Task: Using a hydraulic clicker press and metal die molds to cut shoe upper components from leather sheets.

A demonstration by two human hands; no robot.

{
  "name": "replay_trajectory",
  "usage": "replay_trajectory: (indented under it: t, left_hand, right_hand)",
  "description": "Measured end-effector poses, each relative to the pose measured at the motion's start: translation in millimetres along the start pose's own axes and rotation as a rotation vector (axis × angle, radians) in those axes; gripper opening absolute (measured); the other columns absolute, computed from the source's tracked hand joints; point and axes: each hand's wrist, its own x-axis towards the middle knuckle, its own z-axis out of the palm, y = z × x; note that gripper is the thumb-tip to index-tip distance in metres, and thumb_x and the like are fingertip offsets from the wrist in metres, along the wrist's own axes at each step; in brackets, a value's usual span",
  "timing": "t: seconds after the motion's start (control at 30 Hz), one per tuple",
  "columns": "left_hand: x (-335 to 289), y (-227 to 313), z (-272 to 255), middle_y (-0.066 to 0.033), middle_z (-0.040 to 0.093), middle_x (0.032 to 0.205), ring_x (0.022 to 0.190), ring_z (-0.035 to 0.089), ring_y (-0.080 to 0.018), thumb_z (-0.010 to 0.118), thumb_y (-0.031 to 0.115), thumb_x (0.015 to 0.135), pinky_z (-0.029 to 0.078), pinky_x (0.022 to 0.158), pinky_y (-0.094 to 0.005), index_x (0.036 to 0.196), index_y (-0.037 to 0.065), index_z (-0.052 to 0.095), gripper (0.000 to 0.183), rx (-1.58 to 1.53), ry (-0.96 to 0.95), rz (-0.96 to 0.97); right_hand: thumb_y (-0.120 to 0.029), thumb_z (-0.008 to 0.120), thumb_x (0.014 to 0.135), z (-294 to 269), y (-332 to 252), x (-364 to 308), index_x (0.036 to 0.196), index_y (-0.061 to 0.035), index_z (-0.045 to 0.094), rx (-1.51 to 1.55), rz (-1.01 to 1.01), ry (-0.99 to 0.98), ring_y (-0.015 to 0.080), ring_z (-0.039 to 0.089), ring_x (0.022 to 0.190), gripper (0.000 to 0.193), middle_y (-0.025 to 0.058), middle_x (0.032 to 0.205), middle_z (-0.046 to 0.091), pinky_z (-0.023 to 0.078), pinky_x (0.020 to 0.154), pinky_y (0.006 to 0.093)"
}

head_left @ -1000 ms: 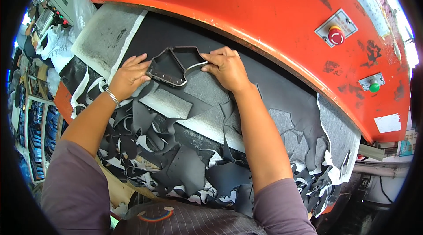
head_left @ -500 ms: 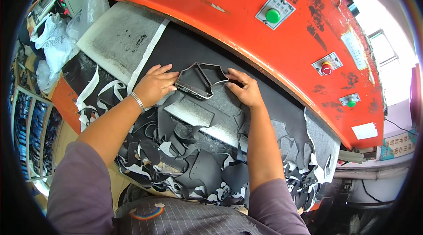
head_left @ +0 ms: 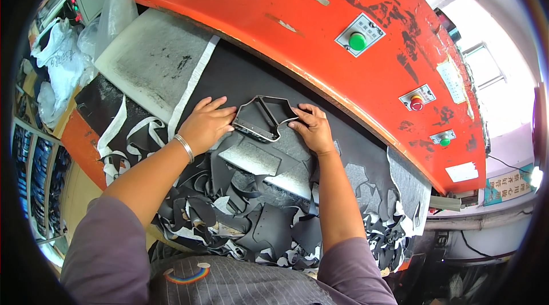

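Note:
A metal-walled cutting die (head_left: pixel 255 131), an open frame of irregular outline with a crossbar, lies on the dark sheet material (head_left: pixel 240 70). My left hand (head_left: pixel 207 126) holds its left end, fingers stretched along the edge with the thumb lower down. At the opposite corner, the thumb and bent fingers of my right hand (head_left: pixel 314 130) grip the rim. Just below the die, a pale grey board (head_left: pixel 250 156) shows through gaps cut in the sheet. Dark offcuts (head_left: pixel 266 228) with some white backing are heaped between my forearms and the die.
An orange machine beam (head_left: pixel 274 25) spans the far side, carrying a green button (head_left: pixel 357 41), a red button (head_left: pixel 416 102) and a smaller green one (head_left: pixel 445 142). A worn grey-white board (head_left: pixel 154 59) lies at left, near plastic bags (head_left: pixel 63 56) and a rack (head_left: pixel 37 173).
My view has shifted, so the beam and bench appear lower. Both hands stay at the die, which keeps about the same place on the sheet.

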Motion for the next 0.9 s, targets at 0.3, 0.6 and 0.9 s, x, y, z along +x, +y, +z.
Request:
replay_trajectory:
  t: [0.3, 0.6, 0.9]
  left_hand:
    - [12, 10, 0, -0.0062, 0.061, 0.124, 0.129, 0.044, -0.0262, 0.064, 0.020, 0.084, 0.029, 0.108, -0.0449, 0.112, 0.005, 0.066, 0.032, -0.017, 0.015, -0.044]
    - [-1, 14, -30, -0.0130, 0.060, 0.125, 0.124, 0.049, -0.0288, 0.065, 0.026, 0.087, 0.036, 0.105, -0.0384, 0.116, 0.003, 0.064, 0.037, -0.381, 0.083, -0.333]
    - [114, 161, -132, -0.0088, 0.070, 0.076, 0.072, 0.068, -0.0151, 0.060, 0.028, 0.091, 0.052, 0.066, -0.0269, 0.089, 0.001, 0.069, 0.028, -0.718, -0.056, -0.018]
  right_hand:
    - [-0.029, 0.076, 0.074, -7, 6, 9, 0.111, -0.0196, 0.070, -0.016, -0.057, 0.023, 0.0273, 0.054, 0.111, 0.039, 0.0108, 0.114, 0.064, 0.039, 0.095, 0.0396]
    - [-0.038, 0.074, 0.077, -47, -48, -65, 0.126, -0.0017, 0.056, -0.007, 0.200, -0.005, 0.0331, 0.055, 0.117, 0.063, 0.0201, 0.123, 0.059, 0.040, 0.101, 0.0399]
    - [-0.039, 0.031, 0.102, -301, -25, -158, 0.128, 0.0049, 0.050, -0.340, 0.313, 1.401, 0.0346, 0.045, 0.125, 0.055, 0.0223, 0.131, 0.051, 0.032, 0.107, 0.0446]
